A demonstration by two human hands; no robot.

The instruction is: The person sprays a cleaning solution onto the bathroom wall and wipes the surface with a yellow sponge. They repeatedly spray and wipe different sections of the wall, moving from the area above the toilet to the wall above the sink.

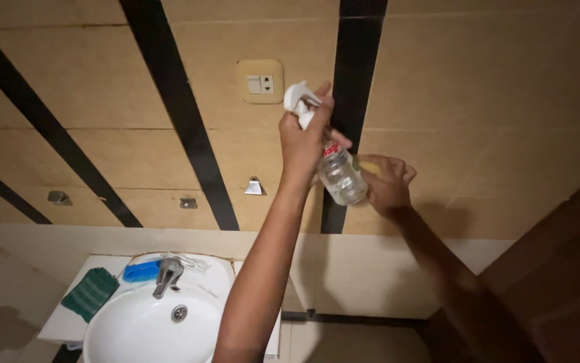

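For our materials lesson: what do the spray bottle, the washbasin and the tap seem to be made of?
Spray bottle: probably clear plastic, see-through body, white trigger head.
Washbasin: likely glazed ceramic, white and smoothly glossy.
Tap: looks like metal, grey with a dull shine.

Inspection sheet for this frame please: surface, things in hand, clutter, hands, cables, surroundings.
Surface: tan tiled wall with black stripes.
Things in hand: clear spray bottle with white trigger head, held up at the wall; something yellow at the right hand, kind unclear.
Clutter: green cloth and blue sponge on the rim of the white sink.
Hands: left hand grips the bottle's neck; right hand against the wall beside the bottle.
Cables: nothing seen.
Surroundings: wall switch, metal tap, metal wall brackets.
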